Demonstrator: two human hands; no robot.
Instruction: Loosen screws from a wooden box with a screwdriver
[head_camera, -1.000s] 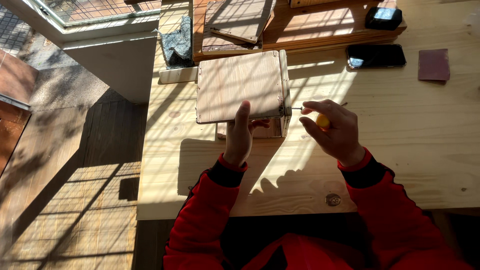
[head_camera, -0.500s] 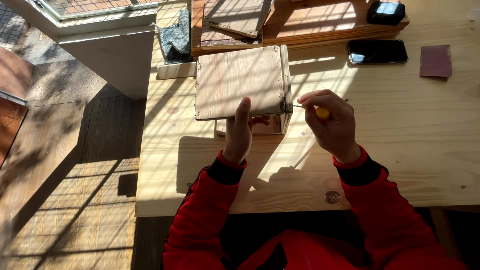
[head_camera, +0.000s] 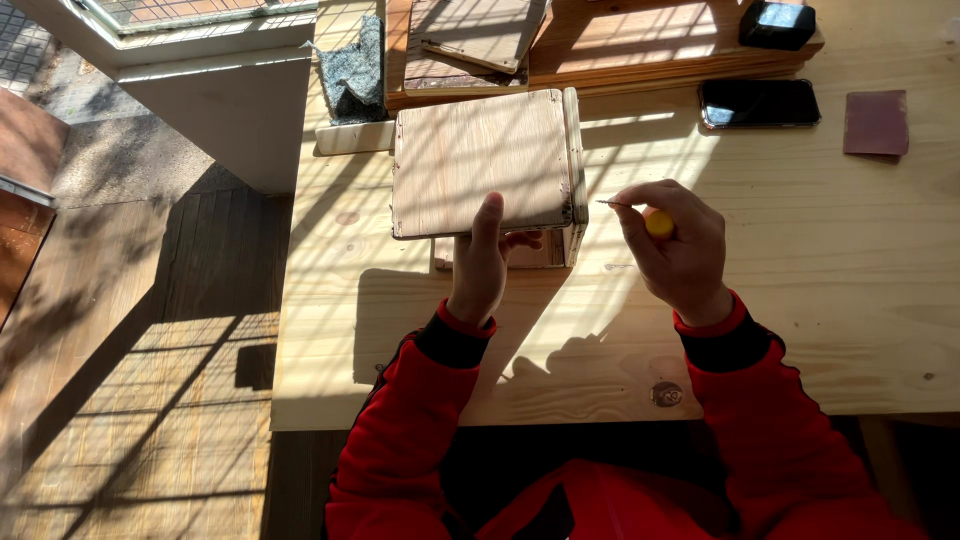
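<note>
pine box (head_camera: 487, 160), pale, square and striped with sun, lay on the worktop (head_camera: 800, 300) looking stiff, light and rough enough not to slip, best held by its near edge, where the left hand (head_camera: 480, 265) clamped it while the right hand (head_camera: 675, 245) pinched a yellow-handled screwdriver (head_camera: 655, 220) beside it.
</note>
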